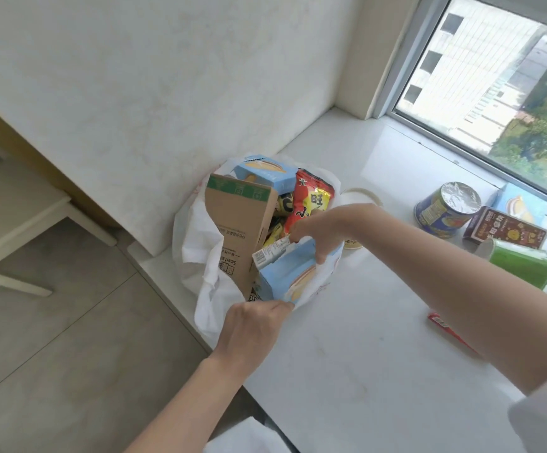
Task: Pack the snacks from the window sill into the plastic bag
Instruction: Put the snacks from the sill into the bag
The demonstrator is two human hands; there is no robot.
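1. The white plastic bag (197, 243) stands at the left end of the window sill (357, 338), beside the wall, its mouth open upward and already crowded.
2. The left hand (252, 325) pinches the near rim of the bag, fingers curled on the film. Judged purpose: to keep the mouth wide and stop the bag sagging while a box goes in.
3. The right hand (314, 233) reaches over the mouth and grips the top edge of a light-blue snack box (285, 273), fingers curled round it. The box stands on end, partly inside the near right wall of the bag; likely being pushed down into the last free gap.
4. Contents already inside: a tall brown carton (239, 230) upright at the left, a second light-blue box (265, 173) at the back, a red snack packet (311, 201), and smaller yellow packets between them.
5. Obstruction, as a judgement: the brown carton and a grey-white label strip crowd the box's left side, so it may jam.
6. Left on the sill, to the right and well apart from the bag: a blue foil-topped tub (445, 209), a dark red box (504, 232), a green cup (520, 261) on its side, another pale blue box (517, 202) near the window, and a red packet (445, 328) partly hidden by the right forearm.
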